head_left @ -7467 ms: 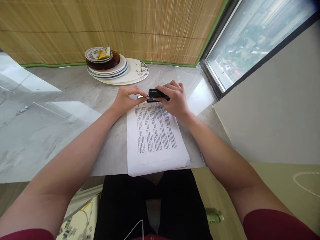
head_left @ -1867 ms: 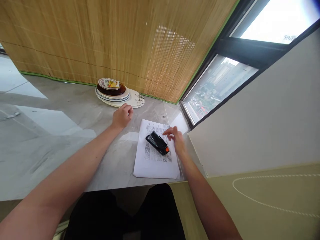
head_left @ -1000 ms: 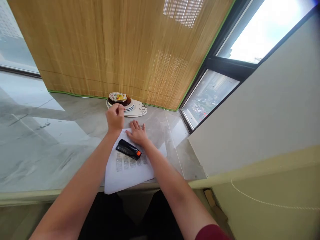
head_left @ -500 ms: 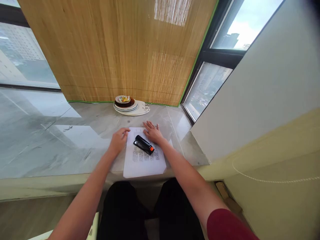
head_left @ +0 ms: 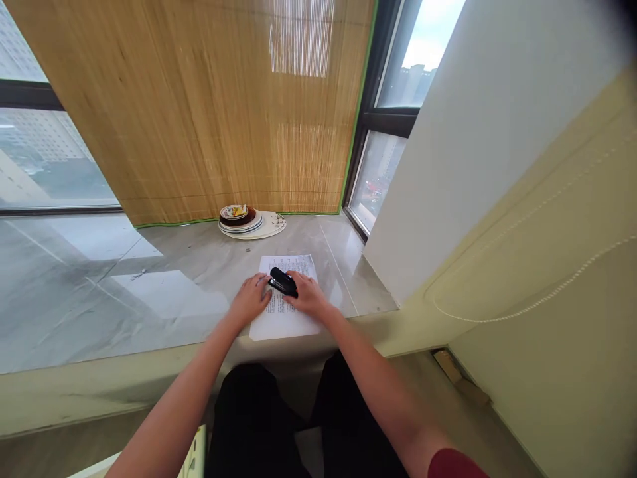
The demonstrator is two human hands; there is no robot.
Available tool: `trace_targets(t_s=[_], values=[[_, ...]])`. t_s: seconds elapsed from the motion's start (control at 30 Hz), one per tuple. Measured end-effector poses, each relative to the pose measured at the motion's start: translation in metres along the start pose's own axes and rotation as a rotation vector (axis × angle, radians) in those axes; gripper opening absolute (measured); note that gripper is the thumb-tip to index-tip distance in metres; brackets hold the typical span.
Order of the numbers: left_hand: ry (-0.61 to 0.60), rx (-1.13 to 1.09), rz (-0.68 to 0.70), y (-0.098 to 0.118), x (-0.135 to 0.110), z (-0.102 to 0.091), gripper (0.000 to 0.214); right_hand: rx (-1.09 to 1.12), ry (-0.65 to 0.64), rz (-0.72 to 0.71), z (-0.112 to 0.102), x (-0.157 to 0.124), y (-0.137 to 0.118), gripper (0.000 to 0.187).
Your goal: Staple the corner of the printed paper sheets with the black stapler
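A black stapler lies slantwise over printed sheets of paper on the grey stone ledge. My right hand is closed around the stapler's rear end, thumb on the near side and fingers on the far side, covering most of its orange part. By the stapler's front end, my left hand rests over the left edge of the paper. Its thumb and fingers are apart, with nothing visible between them. Printed lines show around the stapler, and the lower part of the top sheet is blank.
A stack of plates stands on an oval white board at the back of the ledge. Behind hangs a bamboo blind between windows. A wall with a beaded cord rises at right.
My right hand has come down from the paper's top edge and taken hold of the stapler. My left hand has moved from the upper left corner toward the stapler's front. The view has shifted.
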State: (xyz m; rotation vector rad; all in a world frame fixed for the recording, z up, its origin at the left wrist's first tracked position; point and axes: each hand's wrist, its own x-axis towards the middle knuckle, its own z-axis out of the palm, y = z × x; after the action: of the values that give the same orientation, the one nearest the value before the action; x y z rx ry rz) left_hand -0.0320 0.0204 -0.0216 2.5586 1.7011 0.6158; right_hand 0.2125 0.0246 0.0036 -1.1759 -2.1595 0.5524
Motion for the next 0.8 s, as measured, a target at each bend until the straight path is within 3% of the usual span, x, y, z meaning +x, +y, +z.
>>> trace_targets(t_s=[0.1, 0.23, 0.33, 0.47, 0.6, 0.8], values=[[0.007, 0.006, -0.028, 0.005, -0.003, -0.001, 0.045, 0.032, 0.026, -0.035, -0.002, -0.004, 0.01, 0.059], [0.06, 0.018, -0.063, 0.01, -0.007, -0.003, 0.045, 0.159, 0.018, -0.112, -0.011, 0.002, 0.025, 0.064], [0.103, 0.04, -0.129, 0.013, -0.011, -0.003, 0.047, 0.237, 0.13, -0.024, -0.012, 0.006, 0.036, 0.059], [0.136, -0.047, -0.127, 0.012, -0.014, -0.002, 0.048, 0.393, 0.251, 0.068, -0.008, 0.01, 0.044, 0.023], [0.1, -0.197, -0.099, 0.007, -0.011, -0.004, 0.051, 0.449, 0.294, 0.11, -0.005, 0.013, 0.046, 0.023], [0.115, -0.24, -0.24, 0.008, -0.011, -0.005, 0.063, 0.472, 0.311, 0.145, -0.004, 0.011, 0.042, 0.022]])
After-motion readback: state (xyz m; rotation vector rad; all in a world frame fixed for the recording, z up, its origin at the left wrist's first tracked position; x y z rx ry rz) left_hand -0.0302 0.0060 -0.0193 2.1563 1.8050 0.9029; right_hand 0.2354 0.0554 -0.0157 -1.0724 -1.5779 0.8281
